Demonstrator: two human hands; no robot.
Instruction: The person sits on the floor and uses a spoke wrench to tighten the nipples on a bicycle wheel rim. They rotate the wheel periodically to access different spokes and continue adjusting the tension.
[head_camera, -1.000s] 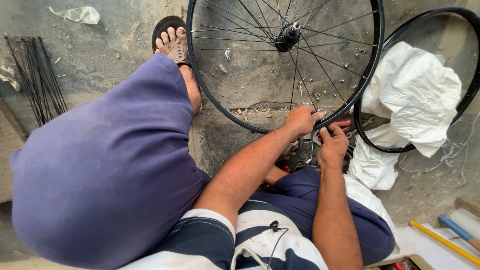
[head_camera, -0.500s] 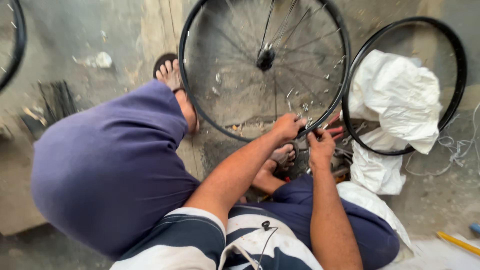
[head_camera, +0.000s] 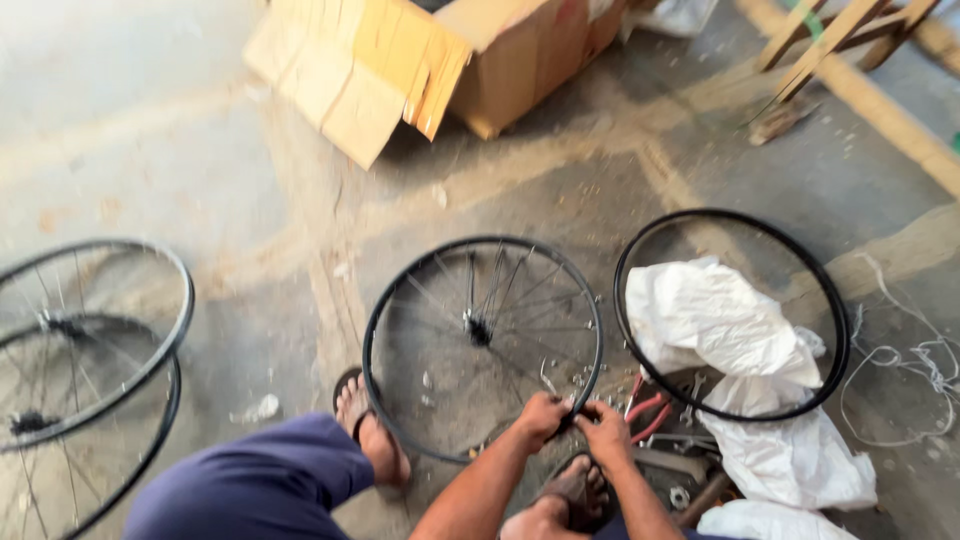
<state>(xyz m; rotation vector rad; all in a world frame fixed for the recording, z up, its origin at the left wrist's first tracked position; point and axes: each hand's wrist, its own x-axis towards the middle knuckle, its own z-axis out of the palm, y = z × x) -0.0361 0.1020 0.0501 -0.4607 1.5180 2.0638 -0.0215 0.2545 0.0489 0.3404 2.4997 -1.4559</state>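
Note:
A black spoked bicycle wheel (head_camera: 367, 350) lies flat on the concrete floor in front of me, its hub (head_camera: 478, 328) near the middle. My left hand (head_camera: 541, 416) grips the near right part of its rim. My right hand (head_camera: 606, 436) is closed on the same stretch of rim right beside it, fingertips almost touching the left hand; anything small pinched in them is too small to tell. My feet in sandals (head_camera: 372, 432) rest against the wheel's near edge.
A bare black rim (head_camera: 730, 213) lies to the right over a white plastic sack (head_camera: 700, 315), with red-handled pliers (head_camera: 646, 408) beside it. Two more spoked wheels (head_camera: 172, 285) overlap at the left. A torn cardboard box (head_camera: 500, 70) and wooden slats (head_camera: 830, 30) stand at the back.
The view has lifted and pulled back, so the box, the slats and the left wheels now show. Both hands have stayed at the same spot on the rim.

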